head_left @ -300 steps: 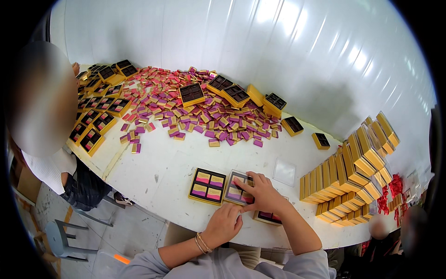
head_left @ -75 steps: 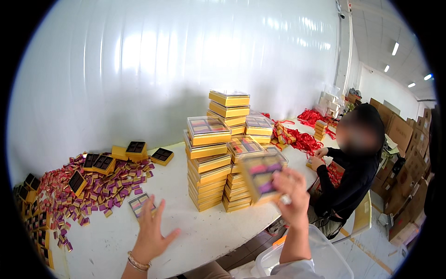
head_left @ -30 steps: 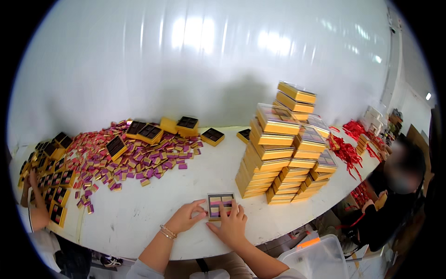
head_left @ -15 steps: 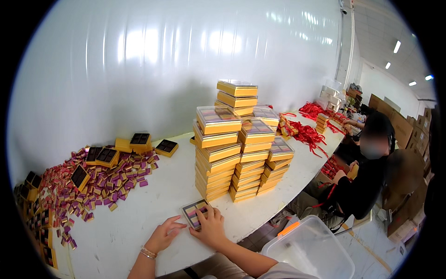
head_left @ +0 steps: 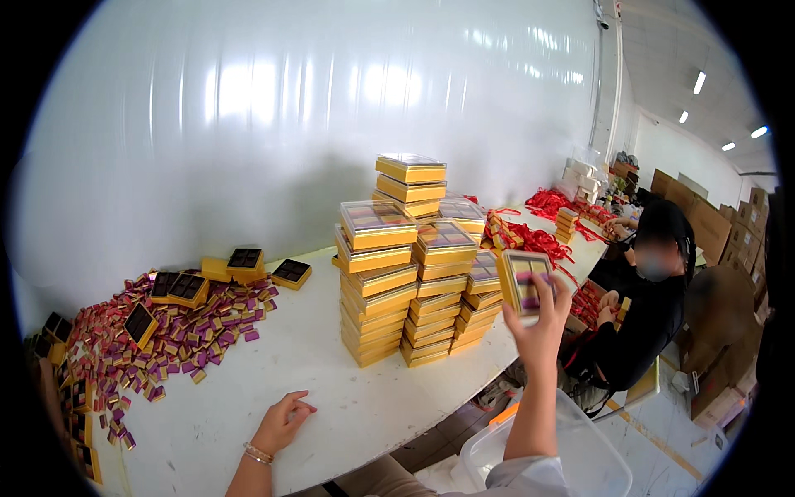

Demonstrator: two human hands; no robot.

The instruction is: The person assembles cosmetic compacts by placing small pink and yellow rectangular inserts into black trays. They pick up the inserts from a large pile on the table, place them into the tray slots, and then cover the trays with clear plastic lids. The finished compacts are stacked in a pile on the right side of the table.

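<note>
My right hand (head_left: 540, 331) is raised at the right edge of the table, gripping a gold box (head_left: 515, 275) with a clear lid. The box is tilted up, and colourful pieces show in its compartments. Just left of it stand tall stacks of similar lidded gold boxes (head_left: 377, 286). On the white table (head_left: 224, 414), my left hand (head_left: 284, 421) rests with loosely bent fingers and holds nothing. Further left lies a heap of small purple, gold and red wrapped pieces (head_left: 195, 335), with several open gold boxes with dark dividers (head_left: 189, 290) on and around it.
A clear plastic bin (head_left: 563, 447) with an orange latch stands below the table edge at right. Red ribbons (head_left: 538, 240) lie on the far table. A person in black (head_left: 642, 306) sits at the right, near stacked cartons (head_left: 720, 389). More dark-divided boxes (head_left: 81, 427) line the left edge.
My right hand has lifted the lidded box off the table and carried it right, beside the stacks. My left hand stays on the table, now apart from the box.
</note>
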